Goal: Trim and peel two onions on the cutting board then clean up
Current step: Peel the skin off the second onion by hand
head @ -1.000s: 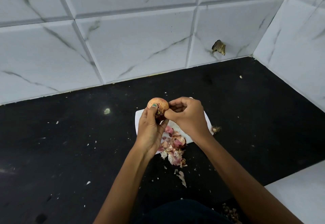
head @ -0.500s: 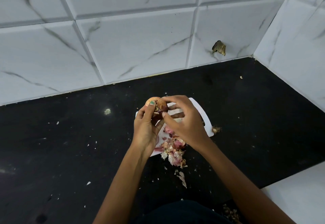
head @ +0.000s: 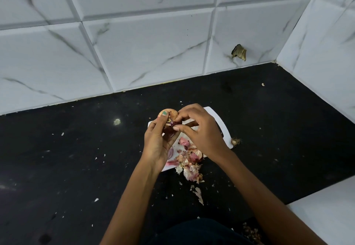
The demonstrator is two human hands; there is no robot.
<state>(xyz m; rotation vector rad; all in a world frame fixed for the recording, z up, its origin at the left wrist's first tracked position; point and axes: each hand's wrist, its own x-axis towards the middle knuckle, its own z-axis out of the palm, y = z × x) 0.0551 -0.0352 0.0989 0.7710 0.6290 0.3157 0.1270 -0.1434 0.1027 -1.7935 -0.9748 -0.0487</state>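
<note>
Both forearms reach forward over the black worktop point(head: 76, 167). Left hand point(head: 156, 141) curled around one onion point(head: 169, 114), thumb laid across its top, held above the far-left corner of the white cutting board point(head: 218, 118). Right hand point(head: 201, 129) just beside it, fingertips pinching the onion's skin at its right side. One heap of peels point(head: 189, 163) at the board's near edge. One cut root end point(head: 235, 141) by the board's right corner.

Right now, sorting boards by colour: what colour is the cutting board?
White, stained pink; cutting board shows best in the head view.
</note>
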